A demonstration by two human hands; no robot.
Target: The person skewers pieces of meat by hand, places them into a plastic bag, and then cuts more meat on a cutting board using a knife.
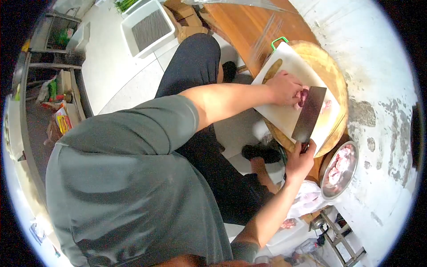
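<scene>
My left hand (284, 87) has its fingers curled over a piece of raw, dark red and pink meat (304, 97) and presses it on the white cutting board (289, 58). With my right hand (300, 162) I grip the handle of a cleaver (310, 115), its broad dark blade over the board close beside the meat. A small pink scrap (328, 105) lies past the blade. A brown elongated thing (272, 70) rests on the board near my left wrist. The board has a green handle (279, 42) and sits on a round wooden block (336, 71).
A metal bowl (329, 189) with pieces of raw meat stands right of my right hand, near the stained wall (382, 80). Below it are a white plastic bag (307, 196) and a metal rack (340, 238). A wooden table (235, 22) and white bin (129, 35) stand farther off.
</scene>
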